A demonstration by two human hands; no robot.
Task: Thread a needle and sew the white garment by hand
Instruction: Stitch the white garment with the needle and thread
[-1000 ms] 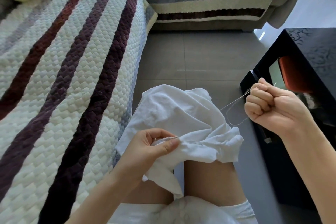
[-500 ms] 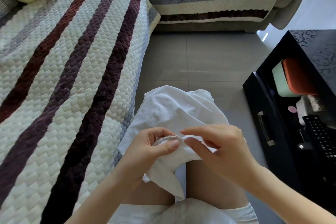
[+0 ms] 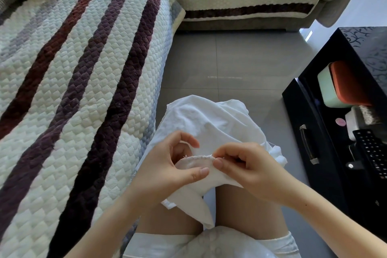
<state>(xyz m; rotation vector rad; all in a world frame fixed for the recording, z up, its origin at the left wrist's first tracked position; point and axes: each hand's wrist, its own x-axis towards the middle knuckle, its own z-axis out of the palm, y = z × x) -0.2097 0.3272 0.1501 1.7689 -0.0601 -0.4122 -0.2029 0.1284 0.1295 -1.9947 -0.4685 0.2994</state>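
The white garment [image 3: 211,120] is draped over my knees in the lower middle of the view. My left hand [image 3: 167,165] holds a folded, frayed edge of it between thumb and fingers. My right hand [image 3: 245,165] meets that edge from the right, its thumb and forefinger pinched together at the hem. The needle is too small to make out there. A thin thread [image 3: 270,142] shows faintly beside the right hand.
A striped quilted sofa cover [image 3: 73,90] fills the left and the far side. A black cabinet [image 3: 343,132] with an open drawer stands at the right, holding a green and orange box [image 3: 339,88] and a remote [image 3: 372,153]. Grey floor tiles [image 3: 226,63] lie between.
My right hand came down from the raised position at the right, where it pulled the thread taut, to the hem held by my left hand. The left hand kept its hold.
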